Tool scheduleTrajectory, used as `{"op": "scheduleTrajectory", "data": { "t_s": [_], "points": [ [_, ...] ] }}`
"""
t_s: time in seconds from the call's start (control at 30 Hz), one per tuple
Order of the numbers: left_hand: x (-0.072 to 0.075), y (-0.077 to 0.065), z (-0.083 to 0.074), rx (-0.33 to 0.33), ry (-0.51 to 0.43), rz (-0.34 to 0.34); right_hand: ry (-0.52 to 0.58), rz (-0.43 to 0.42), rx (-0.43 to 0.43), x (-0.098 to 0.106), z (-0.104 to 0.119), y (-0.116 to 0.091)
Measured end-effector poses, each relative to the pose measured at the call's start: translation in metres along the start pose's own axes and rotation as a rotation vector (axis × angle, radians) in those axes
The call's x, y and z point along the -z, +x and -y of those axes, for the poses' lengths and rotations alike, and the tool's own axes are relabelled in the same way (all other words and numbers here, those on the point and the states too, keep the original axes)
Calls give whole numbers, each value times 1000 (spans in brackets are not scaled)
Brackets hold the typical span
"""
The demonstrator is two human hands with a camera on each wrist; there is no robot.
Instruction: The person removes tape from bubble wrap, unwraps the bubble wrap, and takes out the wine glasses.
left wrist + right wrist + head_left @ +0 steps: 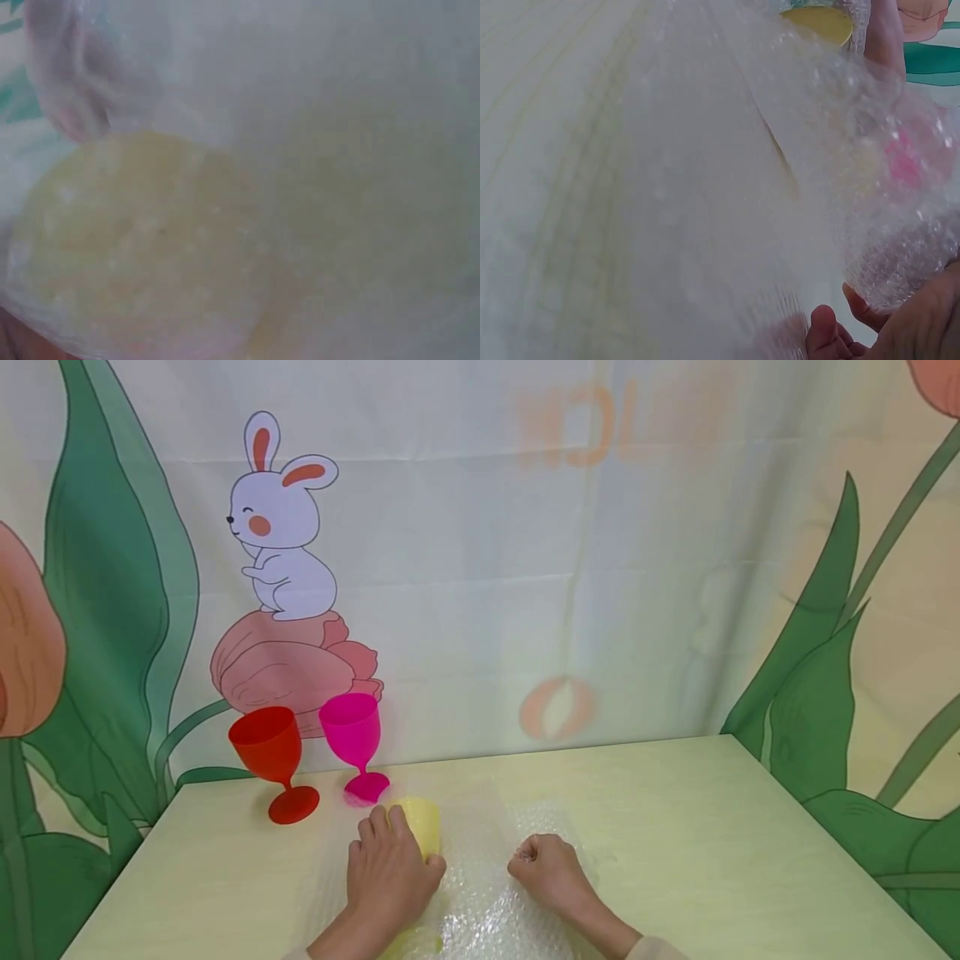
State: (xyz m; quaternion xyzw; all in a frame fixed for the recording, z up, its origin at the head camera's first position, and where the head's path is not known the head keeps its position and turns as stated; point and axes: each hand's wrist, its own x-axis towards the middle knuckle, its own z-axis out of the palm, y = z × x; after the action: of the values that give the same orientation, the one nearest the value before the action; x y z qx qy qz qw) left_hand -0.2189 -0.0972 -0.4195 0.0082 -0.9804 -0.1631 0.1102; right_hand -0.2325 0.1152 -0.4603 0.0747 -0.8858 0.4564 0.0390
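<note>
A yellow goblet [423,825] lies on its side on a sheet of clear bubble wrap [487,910], its rim pointing away from me. My left hand [390,881] grips it from above, fingers over the far left side and thumb on the right. A round yellow end of the goblet [142,240] shows hazily through the plastic in the left wrist view. To the right, my right hand [553,872] pinches the edge of the bubble wrap, with the fingers curled in. Raised plastic fills much of the right wrist view, beside the right hand's fingers [823,330].
At the back left of the pale table [697,810] stand a red goblet [270,747] and a pink goblet [352,735]. The wrap reaches the pink goblet's foot. Behind the table hangs a printed cloth [465,568] with a rabbit and flowers.
</note>
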Motion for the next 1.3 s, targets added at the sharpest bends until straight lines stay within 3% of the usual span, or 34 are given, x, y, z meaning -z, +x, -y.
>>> {"op": "scheduleTrajectory", "data": {
  "t_s": [0.23, 0.5, 0.67, 0.87, 1.0, 1.3],
  "points": [
    [2, 0, -3, 8, 50, 96, -2, 6, 10, 2, 0, 0],
    [4, -2, 0, -2, 52, 103, 14, 76, -10, 8, 2, 4],
    [4, 1, 2, 16, 42, 141, 24, 96, -54, 15, 5, 4],
    [4, 5, 3, 47, -1, 167, 105, 111, -114, 20, 5, 4],
    [4, 5, 3, 53, -37, 167, 137, 128, -111, 21, 3, 4],
    [5, 2, 9, 52, -137, 98, -58, 165, 18, 29, 3, 7]
  ]
}}
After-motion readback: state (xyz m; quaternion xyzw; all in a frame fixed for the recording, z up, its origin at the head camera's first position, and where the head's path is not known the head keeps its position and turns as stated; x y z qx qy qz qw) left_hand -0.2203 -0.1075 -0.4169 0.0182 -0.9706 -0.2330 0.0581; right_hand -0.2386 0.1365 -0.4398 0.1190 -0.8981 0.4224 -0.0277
